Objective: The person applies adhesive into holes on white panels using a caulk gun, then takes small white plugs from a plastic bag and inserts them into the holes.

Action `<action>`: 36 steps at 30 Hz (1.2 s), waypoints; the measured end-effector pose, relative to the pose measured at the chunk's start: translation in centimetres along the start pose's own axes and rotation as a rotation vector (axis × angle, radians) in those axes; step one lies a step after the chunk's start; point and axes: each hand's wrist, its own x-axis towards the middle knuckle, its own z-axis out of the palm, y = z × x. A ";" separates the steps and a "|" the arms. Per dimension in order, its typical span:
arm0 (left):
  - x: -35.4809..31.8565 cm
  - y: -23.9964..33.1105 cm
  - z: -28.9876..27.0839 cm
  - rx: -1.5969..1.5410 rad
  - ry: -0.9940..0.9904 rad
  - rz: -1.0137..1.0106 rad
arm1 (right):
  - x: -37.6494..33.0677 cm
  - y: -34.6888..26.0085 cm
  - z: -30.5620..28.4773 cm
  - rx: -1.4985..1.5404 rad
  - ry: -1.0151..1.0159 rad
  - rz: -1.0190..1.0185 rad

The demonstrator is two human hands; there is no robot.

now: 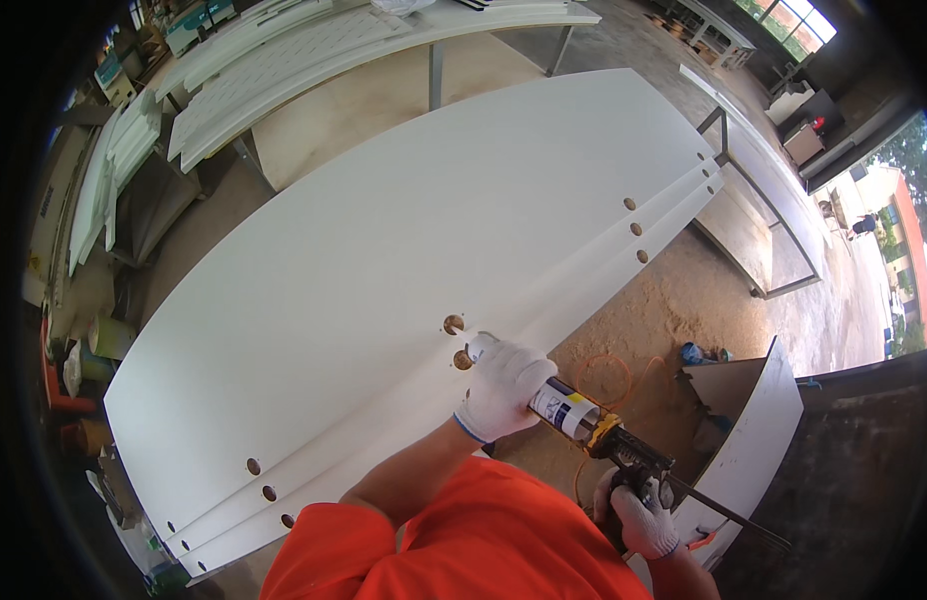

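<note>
White-gloved left hand [506, 390] closed around white-and-blue cylindrical cartridge [564, 408], near round brown hole [454, 324] in flat white panel [314, 270], apparently steadying aim; white-gloved right hand [641, 515] grips black-and-yellow caulking gun [636, 452] at trigger end, presumably controlling flow

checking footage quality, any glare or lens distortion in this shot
In the head view, fisheye distortion bows the far edge of the white panel; sunlit ground at right looks washed out; the white-gloved left hand has low contrast against the panel.

Free room lies across the white panel [314, 270], while the caulking gun [567, 408] bars the gap between the hands [506, 388].
</note>
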 end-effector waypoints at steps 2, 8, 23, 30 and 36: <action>0.2 -0.6 0.1 0.010 0.024 -0.014 | 0.8 0.1 0.0 -0.044 0.033 -0.046; 1.0 -0.8 -0.6 -0.013 0.112 -0.047 | 1.6 -4.4 -0.6 -0.257 0.020 0.003; 5.5 -1.2 3.2 0.057 -0.107 -0.099 | 3.3 -0.8 -7.4 0.420 0.029 0.072; 14.9 -0.1 16.9 -0.123 -0.150 0.177 | 2.7 2.0 -15.7 0.427 0.206 0.038; 19.0 0.5 32.5 -0.322 -0.178 0.206 | 3.7 4.8 -24.4 0.567 0.462 0.082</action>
